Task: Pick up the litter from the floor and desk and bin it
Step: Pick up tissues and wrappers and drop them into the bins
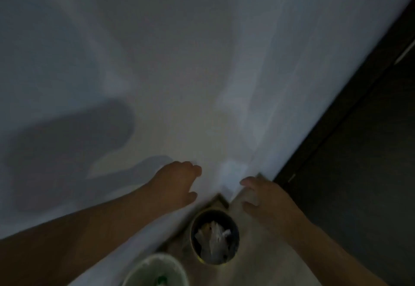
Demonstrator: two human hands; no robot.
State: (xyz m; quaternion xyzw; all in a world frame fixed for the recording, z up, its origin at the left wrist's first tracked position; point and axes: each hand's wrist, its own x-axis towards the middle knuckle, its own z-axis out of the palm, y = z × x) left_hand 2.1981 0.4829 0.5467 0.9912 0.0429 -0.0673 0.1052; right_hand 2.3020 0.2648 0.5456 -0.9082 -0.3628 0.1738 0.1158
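Both grips empty: my left hand (177, 182) and right hand (262, 198) hang with fingers loosely curled, holding nothing. At 6 o'clock, nearest me, a pale bucket (155, 257); just past it the round bin (191, 236) on the floor (265, 263), crumpled white litter (213, 238) inside. Hands flank the bin's far side. Beyond: white wall (202, 61); dark door (359, 173) at 3 o'clock. Frame blurred.
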